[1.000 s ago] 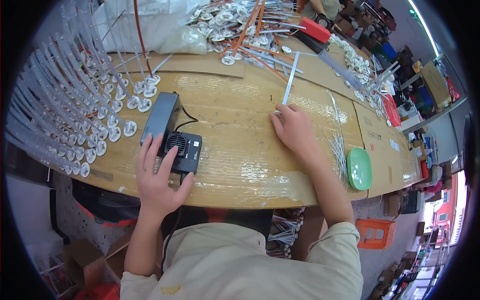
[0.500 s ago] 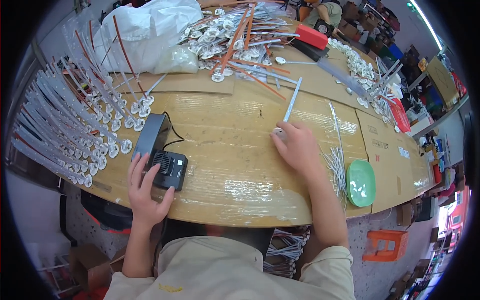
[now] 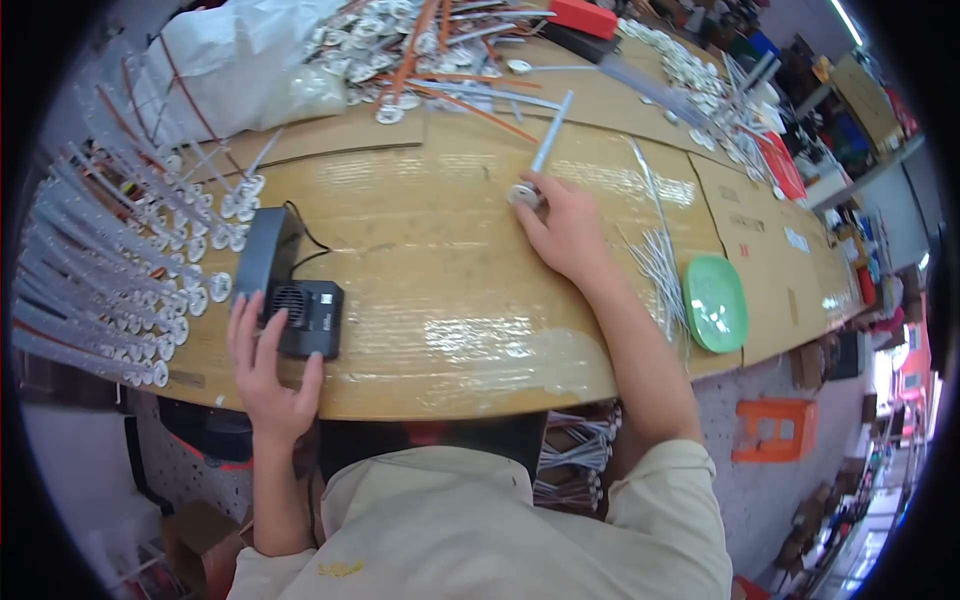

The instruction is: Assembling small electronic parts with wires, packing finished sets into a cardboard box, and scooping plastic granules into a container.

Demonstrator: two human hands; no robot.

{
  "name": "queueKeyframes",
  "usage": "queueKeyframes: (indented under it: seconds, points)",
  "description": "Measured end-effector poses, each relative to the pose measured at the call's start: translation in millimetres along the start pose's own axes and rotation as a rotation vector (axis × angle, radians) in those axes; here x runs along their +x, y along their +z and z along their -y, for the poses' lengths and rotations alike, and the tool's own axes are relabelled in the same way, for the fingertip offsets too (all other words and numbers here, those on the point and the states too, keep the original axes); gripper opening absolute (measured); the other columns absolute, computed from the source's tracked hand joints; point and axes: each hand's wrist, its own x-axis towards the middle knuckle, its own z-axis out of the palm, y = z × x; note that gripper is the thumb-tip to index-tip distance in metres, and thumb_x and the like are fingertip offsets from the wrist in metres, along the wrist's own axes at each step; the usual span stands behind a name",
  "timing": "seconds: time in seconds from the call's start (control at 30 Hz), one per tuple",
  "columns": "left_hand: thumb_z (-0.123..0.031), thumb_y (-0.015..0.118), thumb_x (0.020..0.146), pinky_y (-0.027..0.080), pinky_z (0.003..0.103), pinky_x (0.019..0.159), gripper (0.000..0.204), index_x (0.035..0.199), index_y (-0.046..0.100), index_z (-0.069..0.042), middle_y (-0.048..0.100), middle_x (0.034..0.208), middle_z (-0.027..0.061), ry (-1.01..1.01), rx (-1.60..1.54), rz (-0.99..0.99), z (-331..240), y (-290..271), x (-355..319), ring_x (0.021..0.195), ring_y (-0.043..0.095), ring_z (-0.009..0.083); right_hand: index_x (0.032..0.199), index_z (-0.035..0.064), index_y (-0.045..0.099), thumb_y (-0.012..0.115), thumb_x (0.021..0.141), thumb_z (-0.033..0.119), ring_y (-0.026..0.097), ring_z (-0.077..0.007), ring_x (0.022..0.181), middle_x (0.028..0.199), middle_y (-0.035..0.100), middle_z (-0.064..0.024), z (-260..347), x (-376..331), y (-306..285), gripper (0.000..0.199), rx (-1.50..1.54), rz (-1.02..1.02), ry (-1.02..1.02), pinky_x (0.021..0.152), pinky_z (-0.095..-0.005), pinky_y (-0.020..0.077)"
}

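Observation:
My right hand is over the middle right of the table, thumb and forefinger closed on the round white base of a thin pale stick. The stick points away from me, toward a heap of similar sticks. At the left, my left hand has its fingers spread and touches the near side of a small black device with a round grille. Against that device stands a taller dark grey box with a black cable. Part of the base is hidden by my fingers.
Several clear tubes on white bases stand crowded at the left. A heap of sticks and a white plastic bag lie at the back. To the right are thin white strips and a green bowl; an orange stool is beyond.
The view has shifted, so the tabletop sits higher in the picture. More of the white base shows beside my right fingers. My left hand stays at the black device.

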Motion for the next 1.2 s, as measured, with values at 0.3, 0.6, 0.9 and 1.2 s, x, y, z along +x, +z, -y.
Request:
queueKeyframes:
  seconds: [0.3,0.6,0.9,1.2]
  points:
    - [-0.011,0.068,0.074,0.031,0.047,0.107,0.047,0.119,0.058,-0.001,0.047,0.137,0.02,0.027,0.005,-0.012,1,8,3,0.13,0.039,0.0399,0.09,0.0008,0.061,0.051,0.092,0.022,0.06,-0.0404,0.072,0.077,0.063,-0.0208,1,7,-17,0.023,-0.173,-0.174,0.09,0.065,-0.0449,0.0474]
    - [-0.012,0.066,0.075,0.03,0.048,0.107,0.047,0.12,0.058,0.0,0.047,0.137,0.0203,0.027,-0.005,-0.008,6,4,-6,0.131,0.038,0.0405,0.09,0.0025,0.065,0.07,0.08,0.014,0.062,-0.0277,0.075,0.078,0.066,-0.0115,22,-60,-122,0.016,-0.407,-0.344,-0.038,0.069,-0.0367,0.0484]
    - [-0.008,0.063,0.077,0.028,0.047,0.109,0.047,0.123,0.055,-0.001,0.045,0.139,0.0198,0.034,-0.005,-0.007,6,-1,1,0.133,0.036,0.0393,0.09,0.0014,0.068,0.068,0.08,0.008,0.06,-0.0307,0.086,0.085,0.066,-0.0132,-41,-172,-145,0.012,-0.625,-0.182,0.202,0.079,-0.0386,0.0472]
    - [-0.019,0.071,0.069,0.034,0.051,0.105,0.05,0.114,0.06,-0.001,0.047,0.134,0.0226,-0.04,-0.125,0.002,8,-4,2,0.128,0.04,0.0444,0.091,-0.001,0.066,0.063,0.079,0.001,0.056,-0.0328,0.085,0.086,0.065,-0.0127,32,-162,-141,0.012,-0.615,-0.127,0.003,0.077,-0.0411,0.0464]
